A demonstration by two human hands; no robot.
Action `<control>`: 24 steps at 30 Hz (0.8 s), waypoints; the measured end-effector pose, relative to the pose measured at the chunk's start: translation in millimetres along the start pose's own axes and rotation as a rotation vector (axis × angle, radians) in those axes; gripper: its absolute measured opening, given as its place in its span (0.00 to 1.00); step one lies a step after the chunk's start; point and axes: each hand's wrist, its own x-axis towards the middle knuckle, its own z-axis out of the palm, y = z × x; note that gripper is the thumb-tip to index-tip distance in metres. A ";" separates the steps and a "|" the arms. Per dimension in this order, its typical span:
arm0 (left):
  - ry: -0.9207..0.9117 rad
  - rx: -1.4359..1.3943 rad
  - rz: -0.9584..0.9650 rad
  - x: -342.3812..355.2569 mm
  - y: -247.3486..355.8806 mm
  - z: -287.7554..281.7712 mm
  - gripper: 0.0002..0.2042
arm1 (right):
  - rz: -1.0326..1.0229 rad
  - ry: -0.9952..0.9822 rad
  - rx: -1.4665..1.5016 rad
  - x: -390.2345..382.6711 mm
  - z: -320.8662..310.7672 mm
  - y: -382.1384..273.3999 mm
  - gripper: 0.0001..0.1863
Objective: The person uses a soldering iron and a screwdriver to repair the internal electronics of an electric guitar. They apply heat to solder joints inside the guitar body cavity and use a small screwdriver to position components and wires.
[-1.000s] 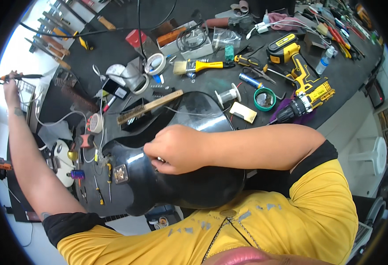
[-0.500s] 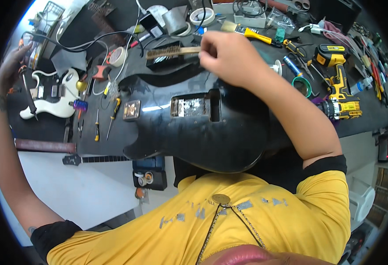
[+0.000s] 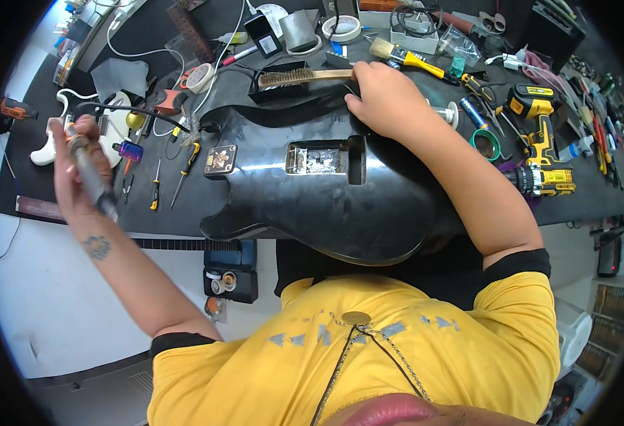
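Note:
A soldering iron [image 3: 92, 170] is held in my left hand [image 3: 81, 160], fingers wrapped around its handle and the tip pointing down toward my wrist. Its black cord trails to the right. My right hand [image 3: 384, 96] is closed at the upper edge of a black guitar body [image 3: 390, 206]. The wooden handle of a wire brush [image 3: 291, 77] runs into those fingers, and its bristled head hangs over a small black box [image 3: 276, 94]. The guitar body lies with its open cavity [image 3: 326, 157] facing up; a metal neck plate [image 3: 220, 160] shows at its left.
A white guitar body [image 3: 113, 106] lies at the left. Screwdrivers [image 3: 184, 174] rest between the two bodies. To the right stands a yellow cordless drill [image 3: 543, 145], beside a green tape roll [image 3: 485, 143]. Paintbrush [image 3: 404, 55], masking tape [image 3: 342, 28] and other tools crowd the back.
My left hand has come down and right, from the far left toward me, carrying the soldering iron. The right hand and brush have shifted slightly right. The whole view has also shifted.

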 end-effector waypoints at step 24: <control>-0.160 0.149 0.310 149.3 -172.9 22.4 0.10 | -0.152 -0.040 0.185 3.6 -11.4 -7.1 0.06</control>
